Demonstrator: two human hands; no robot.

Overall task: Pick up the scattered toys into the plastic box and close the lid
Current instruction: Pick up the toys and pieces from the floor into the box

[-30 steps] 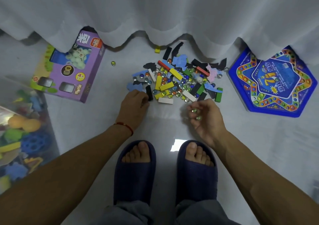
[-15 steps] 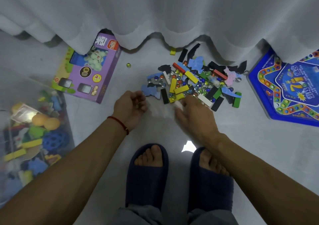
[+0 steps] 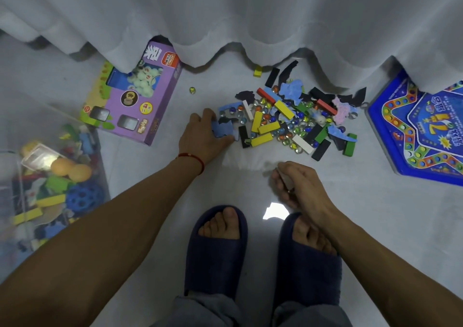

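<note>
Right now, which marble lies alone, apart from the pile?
The yellow-green marble on bare floor between the purple box and the toy pile. All other marbles sit among the blocks.

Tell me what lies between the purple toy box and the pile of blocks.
In the head view, only one loose marble on bare floor between the purple toy box and the pile; nearer you, the left hand.

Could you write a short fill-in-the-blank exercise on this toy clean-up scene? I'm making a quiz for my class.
1. The left hand grips a ____ foam piece at the edge of the toy pile.
2. The clear plastic box stands on the person's ____ side.
3. The lone marble lies between the pile and the ____ toy carton.
4. The right hand is nearest the ____ slipper.

Missing words: blue; left; purple; right
</note>
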